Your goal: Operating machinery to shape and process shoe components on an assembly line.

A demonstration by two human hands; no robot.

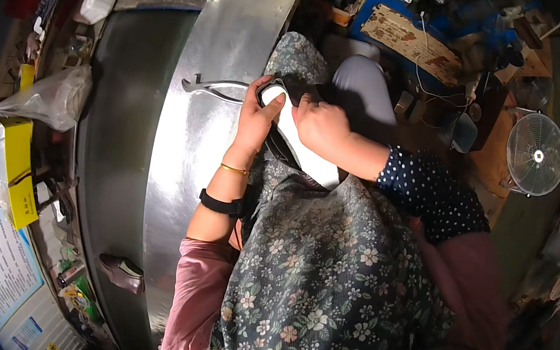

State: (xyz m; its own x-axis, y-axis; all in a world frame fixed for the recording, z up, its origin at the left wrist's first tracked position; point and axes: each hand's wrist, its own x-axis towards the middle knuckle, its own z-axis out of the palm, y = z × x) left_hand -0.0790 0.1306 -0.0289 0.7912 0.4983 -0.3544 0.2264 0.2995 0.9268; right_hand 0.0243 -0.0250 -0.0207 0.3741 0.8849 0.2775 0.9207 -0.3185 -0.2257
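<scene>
Probably light and stiff, the long white sole-shaped piece (308, 155) suits an edge hold. The left hand (256, 120) clasps its eleven-o'clock end; at two o'clock, the right hand (322, 127) curls, its hold unclear.

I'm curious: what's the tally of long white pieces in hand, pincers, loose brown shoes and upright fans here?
Long white piece with dark edging: 1
Curved silver metal pincers: 1
Shiny dark brown shoe: 1
Round wire-caged fan: 1
Total: 4

Floral apron (323, 274), pink sleeves (202, 271), gold bangle (234, 168)
</scene>
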